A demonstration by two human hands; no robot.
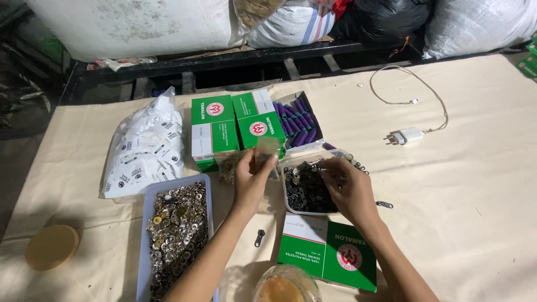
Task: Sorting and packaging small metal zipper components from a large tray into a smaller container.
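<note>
The left hand (253,180) is pinching a small clear plastic bag (266,152) between thumb and fingertips, holding it upright with its long axis running vertically above the palm. The right hand (348,187) is hovering over the near right edge of a clear tray of dark zipper sliders (306,189), fingers curled narrow as if nipping a small piece; whether anything is held there cannot be told. The tray is lying directly between the two hands, just right of the left hand and under the right fingertips, so the right hand is the nearer one to its contents. The bag's opening is sitting up and to the left of the right hand, near but apart. One stray slider (259,237) is lying below the left wrist, another (384,204) just right of the right hand. Left of the left forearm, a blue tray of metal snap buttons (174,229) is standing. A green thread box (329,251) is lying under the right forearm.
</note>
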